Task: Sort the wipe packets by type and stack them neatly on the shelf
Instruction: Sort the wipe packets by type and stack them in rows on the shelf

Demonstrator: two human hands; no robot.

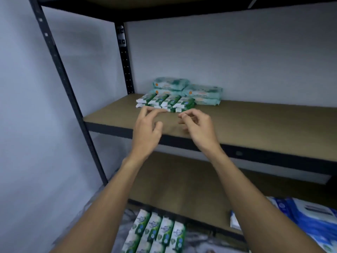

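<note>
Left hand (147, 125) hovering over shelf (255, 121), fingers loosely spread, tips touching front edge of green-white wipe packets (164, 103), gripping nothing. Right hand (198, 125) loosely curled, empty, just beside row's front-right corner. Row sitting two layers high near shelf's back-left corner, with pale teal packets (202, 92) stacked behind.

Judgement: squaring step. Flatten fingers and nudge packet fronts flush, pushing gently to avoid shoving into teal stacks. Spare green-white packets (156, 232) waiting below.
</note>
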